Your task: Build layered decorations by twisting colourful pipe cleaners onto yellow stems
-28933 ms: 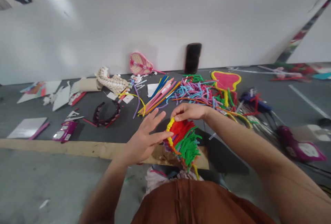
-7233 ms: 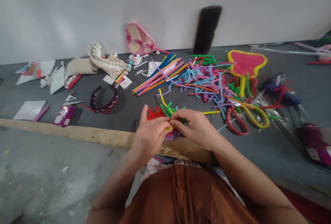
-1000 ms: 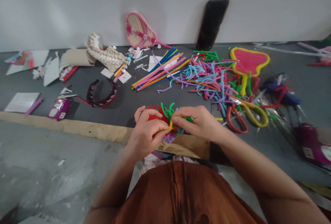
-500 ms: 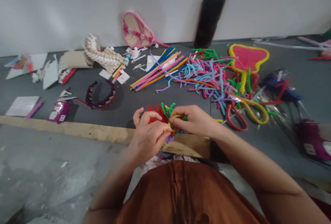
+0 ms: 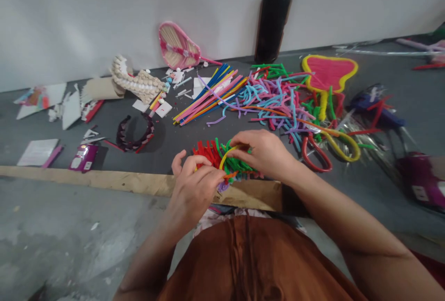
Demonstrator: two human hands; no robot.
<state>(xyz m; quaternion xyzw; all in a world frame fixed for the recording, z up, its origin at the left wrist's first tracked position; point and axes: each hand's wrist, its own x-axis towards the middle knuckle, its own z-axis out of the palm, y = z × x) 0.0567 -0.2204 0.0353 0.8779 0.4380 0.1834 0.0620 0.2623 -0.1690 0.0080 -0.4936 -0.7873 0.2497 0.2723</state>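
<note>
At the table's front edge lies a bristly craft piece of red and green pipe cleaners (image 5: pixel 239 166), with a little orange and purple along its near side. My left hand (image 5: pixel 194 180) grips this piece from the left, thumb and forefinger pinched at its near edge. A yellow pipe cleaner (image 5: pixel 226 154) bows upward across the piece between my hands. Its upper end is pinched in the fingers of my right hand (image 5: pixel 264 153), which is just above the green part. My left fingers cover part of the red bristles.
Behind my hands lie straight pipe cleaners (image 5: pixel 208 99) and a heap of cut pieces (image 5: pixel 271 95). Scissors with red and yellow handles (image 5: pixel 316 155) lie to the right. A dark headband (image 5: pixel 135 141) and purple packet (image 5: pixel 83 157) are left; a phone (image 5: pixel 273 25) leans on the wall.
The yellow pipe cleaner now stands in a taller arc, pulled up by my right hand. More of the red and green bristles shows between my hands. The whole view has shifted slightly.
</note>
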